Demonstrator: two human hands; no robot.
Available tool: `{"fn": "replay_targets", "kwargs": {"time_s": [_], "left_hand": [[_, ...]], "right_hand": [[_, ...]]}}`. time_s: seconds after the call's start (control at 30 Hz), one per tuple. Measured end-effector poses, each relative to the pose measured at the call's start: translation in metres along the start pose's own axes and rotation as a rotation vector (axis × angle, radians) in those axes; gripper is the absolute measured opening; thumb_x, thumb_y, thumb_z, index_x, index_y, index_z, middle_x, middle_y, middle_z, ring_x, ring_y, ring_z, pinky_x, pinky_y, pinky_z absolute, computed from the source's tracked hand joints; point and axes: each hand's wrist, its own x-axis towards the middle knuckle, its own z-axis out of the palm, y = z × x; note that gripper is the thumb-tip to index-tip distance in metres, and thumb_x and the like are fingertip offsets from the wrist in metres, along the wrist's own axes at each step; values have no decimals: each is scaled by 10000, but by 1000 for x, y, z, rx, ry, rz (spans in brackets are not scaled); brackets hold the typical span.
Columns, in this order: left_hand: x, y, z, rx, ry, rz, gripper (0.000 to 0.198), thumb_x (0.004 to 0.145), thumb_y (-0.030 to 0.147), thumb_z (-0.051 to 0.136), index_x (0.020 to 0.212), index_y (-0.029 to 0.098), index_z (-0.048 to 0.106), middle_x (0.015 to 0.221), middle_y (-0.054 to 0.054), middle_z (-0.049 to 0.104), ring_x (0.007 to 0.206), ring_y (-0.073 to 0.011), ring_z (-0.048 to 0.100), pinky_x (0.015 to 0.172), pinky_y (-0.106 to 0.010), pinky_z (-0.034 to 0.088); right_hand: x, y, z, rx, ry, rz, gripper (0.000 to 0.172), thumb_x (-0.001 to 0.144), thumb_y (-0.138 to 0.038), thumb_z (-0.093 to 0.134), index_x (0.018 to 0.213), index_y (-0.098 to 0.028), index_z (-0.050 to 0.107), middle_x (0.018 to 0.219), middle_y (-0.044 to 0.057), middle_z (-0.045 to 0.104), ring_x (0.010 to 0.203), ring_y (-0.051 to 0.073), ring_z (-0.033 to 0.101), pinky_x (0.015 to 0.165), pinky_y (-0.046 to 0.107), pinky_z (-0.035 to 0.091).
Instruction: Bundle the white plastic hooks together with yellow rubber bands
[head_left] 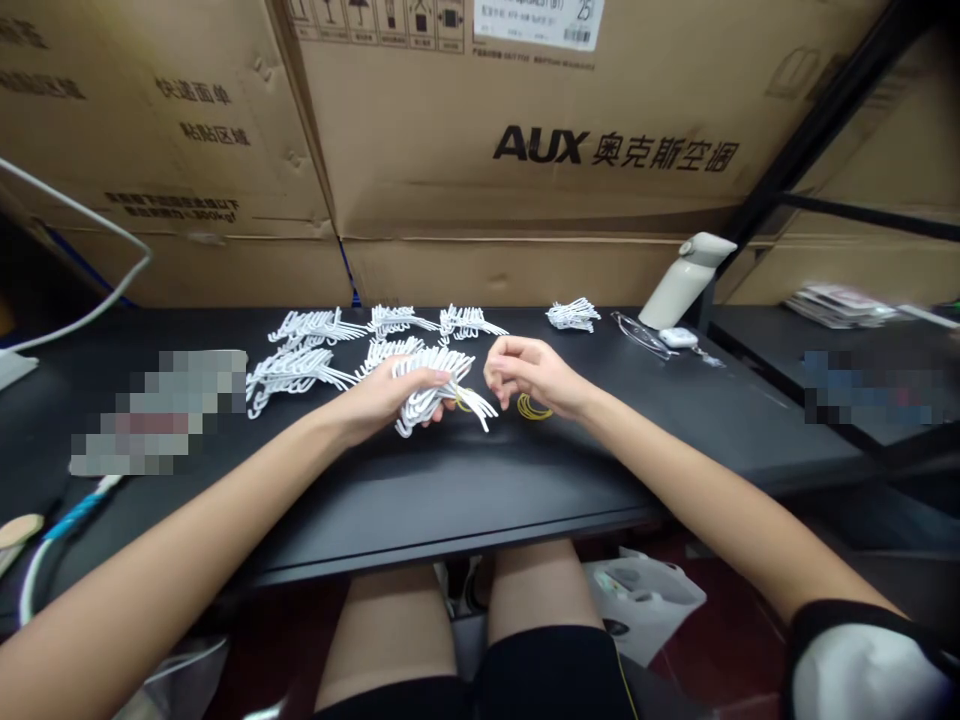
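My left hand (409, 390) is closed around a bundle of white hooks (435, 375), their curved ends to the left and straight ends fanning out to the lower right. A yellow rubber band (465, 398) shows at the bundle's straight ends, by my left fingertips. Just right of the bundle, and apart from it, my right hand (532, 370) has its fingers curled together; whether anything is in them is hidden. Several loose yellow rubber bands (534, 407) lie on the black table (480, 490) beneath my right hand. More bundles of white hooks (300, 370) lie behind my left hand.
Another white bundle (573, 314) lies farther back. Glasses (643, 336), a white earbud case (678, 338) and a cream bottle (684, 282) stand at the back right. Large cardboard boxes (480, 190) wall off the rear. A blurred-out flat object (161, 410) with a cable lies left.
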Motion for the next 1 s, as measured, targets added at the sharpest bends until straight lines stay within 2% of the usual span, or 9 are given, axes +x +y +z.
{"fn": "replay_targets", "kwargs": {"time_s": [0.2, 0.3, 0.4, 0.5, 0.6, 0.7, 0.8, 1.0], "left_hand": [[1, -4, 0, 138, -6, 109, 251, 783, 390, 654, 775, 140, 657, 619, -22, 675, 538, -136, 596, 504, -226, 440], [2, -7, 0, 168, 20, 121, 245, 784, 393, 659, 797, 148, 649, 625, -12, 674, 545, -137, 608, 516, -225, 454], [4, -10, 0, 222, 45, 143, 322, 751, 400, 696, 949, 149, 665, 725, -22, 698, 578, -150, 631, 548, -245, 485], [3, -13, 1, 373, 157, 246, 481, 725, 431, 715, 1094, 130, 647, 873, -70, 715, 674, -187, 657, 645, -303, 522], [2, -14, 2, 551, 303, 405, 496, 735, 449, 699, 1111, 129, 651, 1038, -107, 702, 910, -245, 655, 840, -360, 505], [0, -14, 4, 650, 337, 504, 483, 745, 440, 691, 1134, 155, 657, 1122, -99, 681, 1051, -269, 616, 951, -377, 452], [-2, -13, 3, 688, 323, 548, 474, 759, 422, 685, 1154, 161, 655, 1102, -93, 683, 1028, -259, 620, 957, -371, 441], [-1, -14, 1, 653, 341, 562, 469, 787, 393, 674, 1179, 138, 636, 1090, -99, 677, 986, -237, 625, 903, -334, 454]], "right_hand": [[-2, 8, 11, -99, -46, 24, 290, 724, -404, 747, 783, -129, 673, 716, 18, 647, 600, 98, 564, 526, 216, 488], [-4, 13, 16, -90, -6, 20, 306, 693, -398, 773, 825, -135, 688, 756, 32, 673, 609, 109, 574, 541, 233, 476], [-5, 15, 17, -99, 57, 30, 283, 675, -365, 781, 806, -134, 685, 750, 34, 674, 628, 120, 593, 563, 241, 475], [-3, 15, 15, -180, 107, -20, 192, 677, -287, 761, 724, -135, 653, 713, 20, 658, 660, 128, 607, 640, 260, 493], [-2, 15, 13, -313, 143, -107, 140, 691, -235, 729, 698, -143, 624, 716, 16, 649, 664, 131, 601, 688, 281, 498], [-3, 15, 14, -370, 167, -152, 156, 741, -287, 696, 724, -149, 626, 745, 27, 651, 669, 138, 596, 684, 289, 498], [-5, 15, 18, -407, 175, -188, 198, 778, -344, 671, 749, -153, 630, 795, 43, 654, 723, 153, 601, 689, 290, 500], [-7, 18, 23, -490, 201, -279, 170, 801, -336, 659, 835, -172, 628, 945, 60, 650, 900, 180, 606, 745, 290, 498]]}}
